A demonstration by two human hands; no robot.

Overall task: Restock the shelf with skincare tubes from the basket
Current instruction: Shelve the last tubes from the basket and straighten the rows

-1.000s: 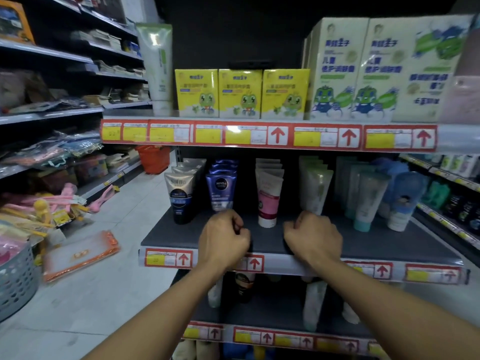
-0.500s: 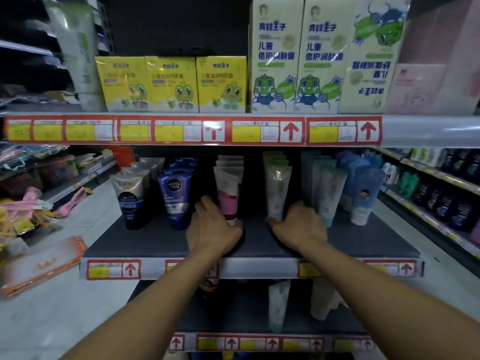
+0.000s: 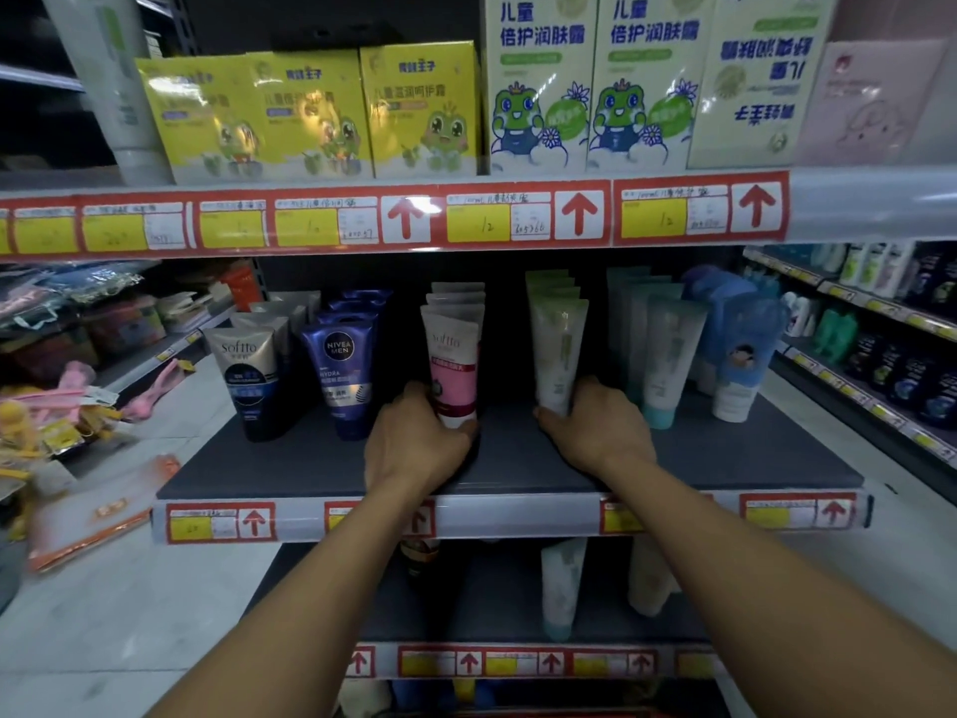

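On the middle shelf (image 3: 290, 466), left hand (image 3: 414, 443) grips the pink Softto tube (image 3: 453, 365) base, right hand (image 3: 595, 430) fingers curl round the pale green tube (image 3: 559, 349).

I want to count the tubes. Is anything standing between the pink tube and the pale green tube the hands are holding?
No. In the head view, only bare dark shelf shows between the pink tube and the pale green tube.

Head-height view facing shelf (image 3: 518, 474), close.
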